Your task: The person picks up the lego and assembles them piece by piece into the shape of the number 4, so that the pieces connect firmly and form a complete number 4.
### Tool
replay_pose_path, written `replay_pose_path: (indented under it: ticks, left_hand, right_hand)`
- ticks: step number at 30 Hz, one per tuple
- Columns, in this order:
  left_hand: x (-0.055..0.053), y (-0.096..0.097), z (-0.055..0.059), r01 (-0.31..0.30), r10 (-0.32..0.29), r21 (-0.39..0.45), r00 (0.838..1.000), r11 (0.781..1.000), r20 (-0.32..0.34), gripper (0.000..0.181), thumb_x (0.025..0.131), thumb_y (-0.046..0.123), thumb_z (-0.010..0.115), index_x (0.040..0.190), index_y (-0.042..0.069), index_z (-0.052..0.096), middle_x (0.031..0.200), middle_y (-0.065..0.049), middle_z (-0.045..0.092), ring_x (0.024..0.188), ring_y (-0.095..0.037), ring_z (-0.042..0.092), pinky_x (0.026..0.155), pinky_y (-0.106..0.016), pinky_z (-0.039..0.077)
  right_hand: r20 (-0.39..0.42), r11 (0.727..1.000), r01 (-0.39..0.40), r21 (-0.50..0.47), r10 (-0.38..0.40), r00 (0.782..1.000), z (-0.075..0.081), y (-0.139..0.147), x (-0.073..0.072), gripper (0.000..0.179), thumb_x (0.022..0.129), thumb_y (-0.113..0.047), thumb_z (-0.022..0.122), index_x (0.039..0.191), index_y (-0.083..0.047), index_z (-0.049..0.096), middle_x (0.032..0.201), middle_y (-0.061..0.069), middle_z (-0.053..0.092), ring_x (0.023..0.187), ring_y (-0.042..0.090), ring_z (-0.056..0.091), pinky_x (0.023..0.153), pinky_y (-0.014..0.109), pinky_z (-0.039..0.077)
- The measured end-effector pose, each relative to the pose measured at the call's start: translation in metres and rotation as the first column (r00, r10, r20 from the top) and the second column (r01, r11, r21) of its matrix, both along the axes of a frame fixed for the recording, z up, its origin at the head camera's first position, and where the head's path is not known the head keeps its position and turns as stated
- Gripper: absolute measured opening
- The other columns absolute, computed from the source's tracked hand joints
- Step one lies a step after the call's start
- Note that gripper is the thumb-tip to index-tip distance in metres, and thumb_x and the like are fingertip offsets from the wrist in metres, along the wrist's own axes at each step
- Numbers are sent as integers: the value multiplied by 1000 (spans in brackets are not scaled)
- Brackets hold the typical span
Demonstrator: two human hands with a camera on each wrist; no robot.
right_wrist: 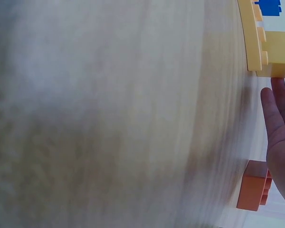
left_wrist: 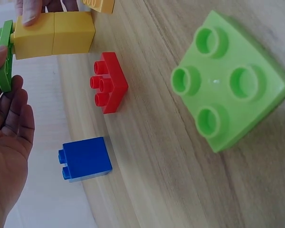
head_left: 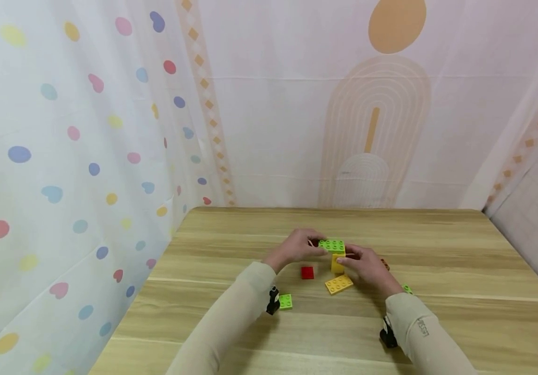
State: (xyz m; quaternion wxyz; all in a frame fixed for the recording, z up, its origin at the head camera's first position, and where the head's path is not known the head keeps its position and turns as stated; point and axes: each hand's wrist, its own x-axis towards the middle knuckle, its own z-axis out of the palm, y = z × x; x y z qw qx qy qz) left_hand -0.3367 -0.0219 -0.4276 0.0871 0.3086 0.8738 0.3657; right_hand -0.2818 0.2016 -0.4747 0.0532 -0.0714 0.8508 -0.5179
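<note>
Patterned curtains (head_left: 269,130) hung behind and to the left of a wood-grained worktop (head_left: 325,333), where a person's two hands met about a tower (left_wrist: 66,35) of two yellow bricks. Positions were taken from the tower, with sides as the person's own.

Of chief importance, as judged, was the placement of the green plate (head_left: 331,245) over the tower: its long axis ran left to right, its right half stood above the tower's top, and its left half overhung toward the left hand (head_left: 299,245). A stud visible between the two in the left wrist view suggested an incomplete fit, though this could not be settled.

The left hand, left of the tower and nearer the overhanging end, pinched the green plate between thumb and fingers; the plate thus lay directly to that hand's right, in contact with it. The right hand (head_left: 365,264), right of the tower, gripped the tower itself, so that the green plate lay above and to the left of its grasp.

Loose pieces lay round the tower: the yellow plate (head_left: 339,284) just to its near side, the red plate (head_left: 307,273) to its near left, the green square (left_wrist: 216,102) farther off that way, the blue brick (left_wrist: 88,159) to its left, and the orange brick (right_wrist: 253,185) to its right.
</note>
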Motion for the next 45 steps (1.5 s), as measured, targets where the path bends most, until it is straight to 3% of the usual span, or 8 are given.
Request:
replay_pose_path:
  ticks: [10, 22, 31, 45]
  left_hand:
    - [0, 1, 0, 14, -14, -29, 1000, 999, 2, 33, 90, 21, 76, 120, 8, 71, 93, 4, 63, 82, -9, 54, 70, -22, 46]
    - [-1, 3, 1, 3, -2, -60, 1000, 998, 20, 30, 89, 18, 76, 118, 9, 72, 88, 5, 64, 77, -9, 54, 66, -21, 47]
    - [-4, 9, 2, 30, -32, -109, 999, 994, -21, 31, 89, 19, 76, 118, 9, 73, 86, 5, 64, 77, -8, 54, 67, -21, 45]
    - [-5, 8, 5, 38, -41, -117, 999, 992, -19, 29, 89, 19, 76, 116, 9, 73, 83, 5, 64, 74, -8, 53, 65, -21, 45]
  right_hand:
    - [13, 999, -1, -32, 2, 1000, 0, -2, -1, 55, 95, -37, 67, 139, -4, 56, 128, 14, 62, 115, 26, 59, 98, 48, 46]
    - [9, 999, 1, -33, -1, 1000, -3, -3, -4, 55, 94, -36, 69, 138, -5, 58, 131, 15, 60, 119, 31, 56, 100, 50, 44]
    - [8, 1000, 9, -9, -9, 1000, -2, 1, -3, 56, 95, -38, 68, 139, -6, 56, 133, 16, 59, 121, 32, 55, 100, 51, 44]
    - [-10, 999, -45, -10, 45, 999, 10, 3, -1, 56, 96, -35, 67, 142, -6, 52, 132, 14, 59, 119, 29, 55, 98, 47, 45]
